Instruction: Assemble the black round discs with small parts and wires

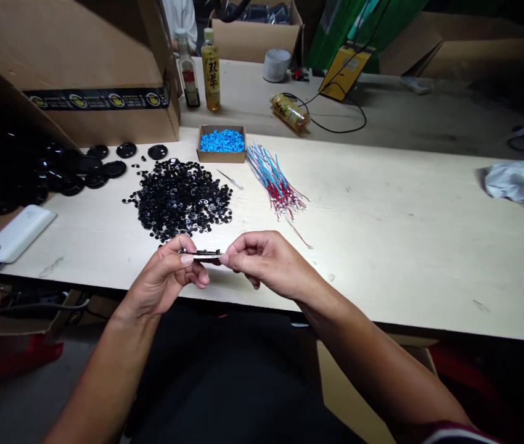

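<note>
Between my two hands, above the table's front edge, a thin black round plastic part [206,253] is held nearly edge-on. My left hand [164,271] pinches its left side between thumb and fingers. At its right edge the thumb and forefinger of my right hand [266,262] are pressed together; whether they hold something small as well is hidden. Just behind my left hand spreads a heap of small black plastic pieces [181,197]. Farther right lies a bundle of red and blue wires [274,179]. A thin pointed tool [230,179] rests between the heap and the wires.
A small cardboard box [222,157] of blue pieces stands behind the wires. Black round caps [126,150] and a white power bank [19,233] are at the left, by large cartons [100,55]. Bottles [211,71] and a yellow device [346,71] stand at the back. A plastic bag [523,182] lies far right.
</note>
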A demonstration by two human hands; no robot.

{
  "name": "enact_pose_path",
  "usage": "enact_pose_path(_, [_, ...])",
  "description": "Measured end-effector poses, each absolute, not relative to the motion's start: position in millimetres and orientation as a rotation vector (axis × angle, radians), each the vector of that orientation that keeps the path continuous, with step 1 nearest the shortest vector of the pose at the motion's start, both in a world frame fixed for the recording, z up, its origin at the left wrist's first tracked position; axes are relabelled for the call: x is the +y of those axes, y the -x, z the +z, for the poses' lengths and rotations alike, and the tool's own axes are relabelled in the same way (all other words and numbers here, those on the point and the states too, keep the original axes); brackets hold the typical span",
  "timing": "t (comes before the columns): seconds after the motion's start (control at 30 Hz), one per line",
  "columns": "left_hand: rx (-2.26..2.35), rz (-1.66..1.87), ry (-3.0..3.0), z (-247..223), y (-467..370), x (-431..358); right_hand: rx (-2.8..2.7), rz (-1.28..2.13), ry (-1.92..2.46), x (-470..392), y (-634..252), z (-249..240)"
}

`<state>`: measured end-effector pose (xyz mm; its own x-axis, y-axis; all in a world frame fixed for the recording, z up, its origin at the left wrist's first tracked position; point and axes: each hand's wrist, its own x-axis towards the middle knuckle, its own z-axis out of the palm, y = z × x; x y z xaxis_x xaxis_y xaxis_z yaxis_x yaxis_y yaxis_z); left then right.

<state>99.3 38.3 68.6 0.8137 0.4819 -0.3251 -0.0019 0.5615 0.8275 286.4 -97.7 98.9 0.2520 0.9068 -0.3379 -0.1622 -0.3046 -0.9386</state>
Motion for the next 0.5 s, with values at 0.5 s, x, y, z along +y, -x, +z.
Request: enact_pose_path(0.5, [0.551,0.255,-0.951,70,-129,29,-0.65,1.395,1.378,-110,-316,85])
